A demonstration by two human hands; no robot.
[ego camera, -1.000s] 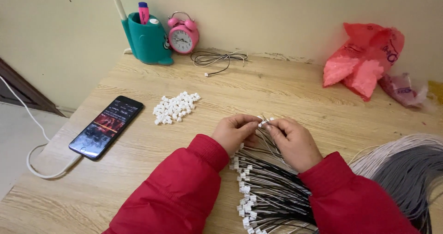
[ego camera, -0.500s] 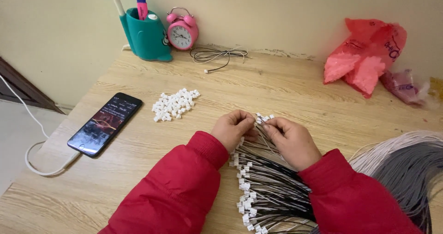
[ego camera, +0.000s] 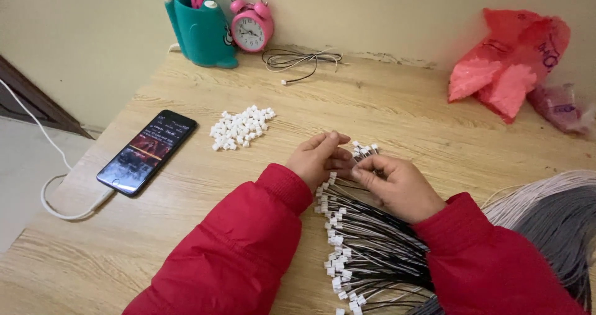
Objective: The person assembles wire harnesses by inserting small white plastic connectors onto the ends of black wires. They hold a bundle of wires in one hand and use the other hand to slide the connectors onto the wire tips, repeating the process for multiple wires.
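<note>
Left hand: centre frame, fingertips pinched on a small white connector.
Right hand: beside it, clamped on the wire bundle.
Desk: loose connector pile upper left.

Red sleeves, white connectors

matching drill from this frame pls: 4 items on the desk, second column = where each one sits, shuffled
Items:
1. alarm clock
2. phone
3. pile of white connectors
4. red plastic bag

Places:
A. far right of the desk, by the wall
B. near the left edge of the desk, cable plugged in
C. against the wall, just right of the teal pen holder
D. mid-desk, between the phone and the left hand

Pairs: 1-C, 2-B, 3-D, 4-A
</note>
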